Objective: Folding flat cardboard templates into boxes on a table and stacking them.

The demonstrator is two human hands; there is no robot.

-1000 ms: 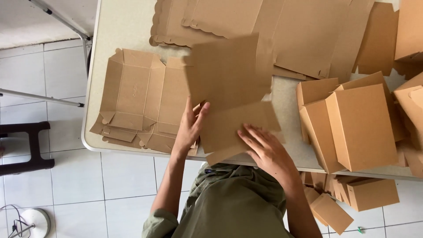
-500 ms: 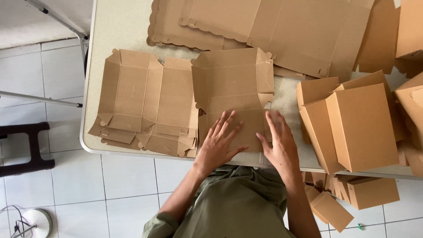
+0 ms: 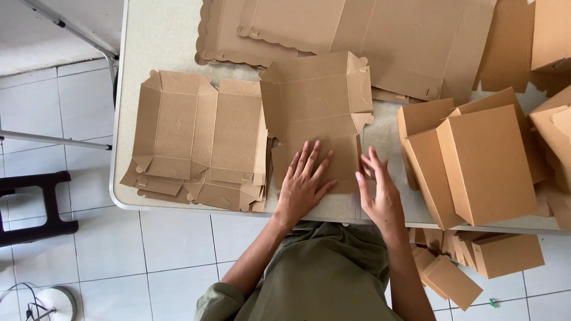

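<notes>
Pressing flat box blank (image 3: 318,113) at table (image 3: 160,41) front edge; I see left hand (image 3: 302,185) splayed open on its near panel; right hand (image 3: 379,193) open beside blank's right edge, gripping nothing; I judge folding begun, next move calling for lifting side flap.

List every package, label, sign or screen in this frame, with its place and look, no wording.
Flat box blank: table centre, brown card, left hand pressing its near panel, right hand at its right edge.
Stack of flat blanks: left of it, brown, flaps splayed.
Large scalloped sheets: far side, brown.
Folded boxes: right, brown, rectangular, leaning together.
More boxes: on the floor under the table's right end.
No labels, signs or screens visible.
</notes>
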